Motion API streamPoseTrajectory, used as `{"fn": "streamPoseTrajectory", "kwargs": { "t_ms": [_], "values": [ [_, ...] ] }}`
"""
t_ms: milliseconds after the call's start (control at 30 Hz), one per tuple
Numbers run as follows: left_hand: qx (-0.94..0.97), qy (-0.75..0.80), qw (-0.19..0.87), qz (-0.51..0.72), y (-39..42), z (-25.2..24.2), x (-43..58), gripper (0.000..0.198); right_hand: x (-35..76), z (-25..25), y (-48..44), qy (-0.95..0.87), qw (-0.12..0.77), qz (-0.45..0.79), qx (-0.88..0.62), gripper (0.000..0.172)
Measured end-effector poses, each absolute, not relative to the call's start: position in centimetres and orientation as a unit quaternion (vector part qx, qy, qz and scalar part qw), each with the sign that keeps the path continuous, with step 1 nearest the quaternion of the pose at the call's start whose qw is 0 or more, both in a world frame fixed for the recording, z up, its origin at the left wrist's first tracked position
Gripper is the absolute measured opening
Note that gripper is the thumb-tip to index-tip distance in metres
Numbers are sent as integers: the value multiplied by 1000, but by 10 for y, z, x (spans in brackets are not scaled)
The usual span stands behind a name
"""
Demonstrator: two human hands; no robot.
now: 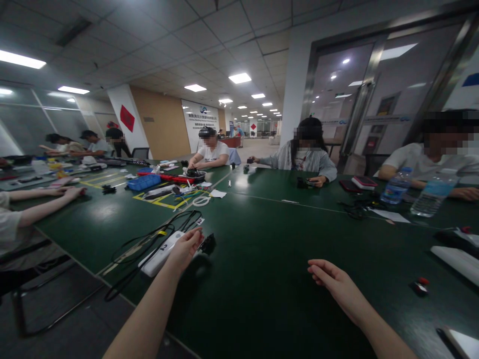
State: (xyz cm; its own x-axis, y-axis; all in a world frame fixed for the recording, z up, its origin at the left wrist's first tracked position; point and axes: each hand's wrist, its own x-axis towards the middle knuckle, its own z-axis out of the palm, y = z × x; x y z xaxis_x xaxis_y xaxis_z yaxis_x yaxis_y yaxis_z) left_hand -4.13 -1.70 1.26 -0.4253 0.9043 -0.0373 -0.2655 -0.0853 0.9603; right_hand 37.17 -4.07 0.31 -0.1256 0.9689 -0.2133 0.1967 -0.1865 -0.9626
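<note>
**Black gadget [208, 244] by the left hand [185, 249]: cords best kept clear**

The right hand [333, 279] is held above the bench [262, 299], its thumb laid against loosely curled fingers, with nothing seen in it. To its right, a red-topped piece [421, 286] is seen on the bench. The left hand's fingers are bunched at the far end of the white strip [151, 263], towards the bench's left edge. The gadget is just beside those fingertips; whether it is pinched cannot be told. A steadier grip would probably be given by its solid body, with both hands used, 1 on each side. The black cords [196, 213] are looped beside the strip, so snagging could be avoided by keeping the gadget clear of them. Farther off, 2 bottles [397, 187] are stood towards the bench's far edge, at right.
</note>
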Motion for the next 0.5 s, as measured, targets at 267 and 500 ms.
{"fn": "streamPoseTrajectory", "kwargs": {
  "t_ms": [267, 500],
  "values": [
    [417, 629, 312, 577, -10, -2, -33, 22, 368, 6, -42, -524, 371, 525, -558, 36],
    [465, 685, 242, 506, -7, -17, -28, 16, 370, 3, -41, -524, 367, 531, -556, 38]
  ]
}}
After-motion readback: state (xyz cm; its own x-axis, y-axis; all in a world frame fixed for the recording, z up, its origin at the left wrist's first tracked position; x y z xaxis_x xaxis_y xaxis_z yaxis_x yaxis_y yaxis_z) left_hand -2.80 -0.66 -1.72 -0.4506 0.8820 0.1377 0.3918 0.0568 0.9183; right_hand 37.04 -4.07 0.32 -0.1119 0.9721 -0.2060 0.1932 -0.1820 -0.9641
